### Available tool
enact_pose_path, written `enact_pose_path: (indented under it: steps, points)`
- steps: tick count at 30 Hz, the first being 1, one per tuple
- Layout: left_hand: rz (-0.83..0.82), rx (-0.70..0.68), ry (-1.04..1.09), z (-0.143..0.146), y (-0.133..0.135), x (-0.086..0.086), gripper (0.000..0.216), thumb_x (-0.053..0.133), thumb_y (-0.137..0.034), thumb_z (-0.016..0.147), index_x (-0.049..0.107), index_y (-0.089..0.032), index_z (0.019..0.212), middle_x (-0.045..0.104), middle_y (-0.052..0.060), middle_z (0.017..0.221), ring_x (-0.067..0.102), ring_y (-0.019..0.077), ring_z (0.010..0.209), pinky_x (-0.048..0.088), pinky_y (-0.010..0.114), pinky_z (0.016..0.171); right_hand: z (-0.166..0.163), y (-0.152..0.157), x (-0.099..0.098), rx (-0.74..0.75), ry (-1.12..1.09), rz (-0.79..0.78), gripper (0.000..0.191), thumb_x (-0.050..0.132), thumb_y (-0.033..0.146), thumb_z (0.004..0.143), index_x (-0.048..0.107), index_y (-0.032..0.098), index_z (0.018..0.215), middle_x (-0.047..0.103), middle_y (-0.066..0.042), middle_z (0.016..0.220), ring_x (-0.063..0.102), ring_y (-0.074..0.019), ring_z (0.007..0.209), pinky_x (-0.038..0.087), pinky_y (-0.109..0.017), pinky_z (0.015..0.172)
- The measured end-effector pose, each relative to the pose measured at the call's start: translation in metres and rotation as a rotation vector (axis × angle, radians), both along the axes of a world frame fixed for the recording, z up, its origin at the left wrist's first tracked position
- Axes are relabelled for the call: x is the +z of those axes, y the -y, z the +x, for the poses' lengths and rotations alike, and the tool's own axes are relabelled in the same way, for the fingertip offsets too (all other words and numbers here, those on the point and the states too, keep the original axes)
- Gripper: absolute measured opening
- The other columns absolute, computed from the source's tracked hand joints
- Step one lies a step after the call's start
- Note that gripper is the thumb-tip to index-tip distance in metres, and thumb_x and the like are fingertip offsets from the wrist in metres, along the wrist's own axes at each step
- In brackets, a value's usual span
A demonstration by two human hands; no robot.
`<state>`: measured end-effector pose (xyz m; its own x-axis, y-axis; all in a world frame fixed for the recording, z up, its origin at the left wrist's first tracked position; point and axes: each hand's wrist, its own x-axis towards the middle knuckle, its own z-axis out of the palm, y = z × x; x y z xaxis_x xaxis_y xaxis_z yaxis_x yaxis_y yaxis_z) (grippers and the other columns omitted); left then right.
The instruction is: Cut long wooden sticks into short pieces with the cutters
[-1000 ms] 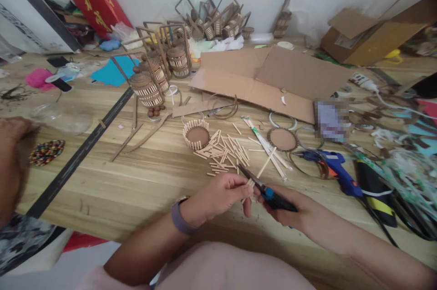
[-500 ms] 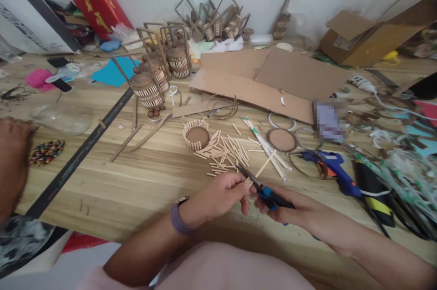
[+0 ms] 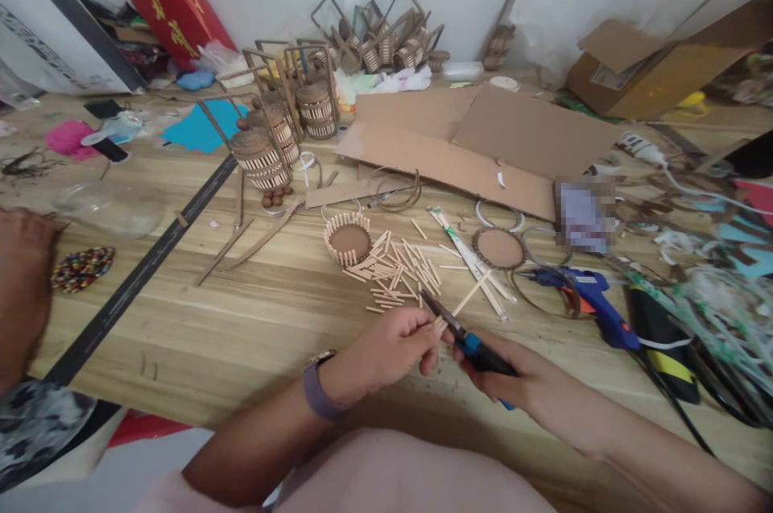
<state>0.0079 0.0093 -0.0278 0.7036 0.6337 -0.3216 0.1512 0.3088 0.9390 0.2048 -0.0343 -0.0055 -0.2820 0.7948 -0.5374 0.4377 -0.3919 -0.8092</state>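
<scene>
My left hand (image 3: 390, 348) pinches a thin wooden stick (image 3: 440, 327) just above the table's near edge. My right hand (image 3: 513, 380) is closed round blue-handled scissors (image 3: 462, 332), whose blades meet the stick at my left fingertips. Right behind them lies a heap of short cut sticks (image 3: 395, 267), with a small round stick-walled basket (image 3: 349, 238) at its left end and a few longer sticks (image 3: 477, 271) to the right.
A blue glue gun (image 3: 589, 295) lies right of the sticks, amid rings and a round cardboard disc (image 3: 498, 246). Flat cardboard (image 3: 483, 138) and finished lantern-like baskets (image 3: 266, 146) stand further back. Another person's arm (image 3: 21, 287) rests at the left edge by a bead mat (image 3: 81, 267).
My hands with the stick and scissors have stayed almost in place, the scissors shifting slightly at the stick. The person at the left moved their arm a little.
</scene>
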Motion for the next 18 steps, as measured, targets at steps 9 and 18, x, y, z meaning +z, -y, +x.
enact_pose_path:
  steps: [9, 18]
  points:
    - [0.168, 0.218, -0.015, -0.008, -0.009, 0.008, 0.033, 0.039, -0.047, 0.095, 0.055, -0.018, 0.089, 0.052, -0.004, 0.059, 0.046, 0.0126, 0.058, 0.036, 0.025, 0.064, 0.008, 0.006, -0.007, -0.145, -0.077, 0.071, 0.034, 0.063, 0.04, 0.08, 0.064, 0.021, 0.108, 0.07, -0.009, 0.107, 0.061, -0.0276, 0.101, 0.047, -0.04, 0.089]
    - [0.641, 0.07, -0.469, -0.003, -0.001, 0.002, 0.027, 0.036, -0.028, 0.099, 0.053, -0.018, 0.08, 0.06, 0.001, 0.073, 0.056, 0.0161, 0.07, 0.038, 0.026, 0.065, -0.005, -0.014, -0.014, -0.095, 0.462, 1.063, 0.017, 0.049, 0.026, 0.091, 0.051, 0.024, 0.108, 0.061, -0.014, 0.127, 0.06, -0.0281, 0.116, 0.05, -0.041, 0.089]
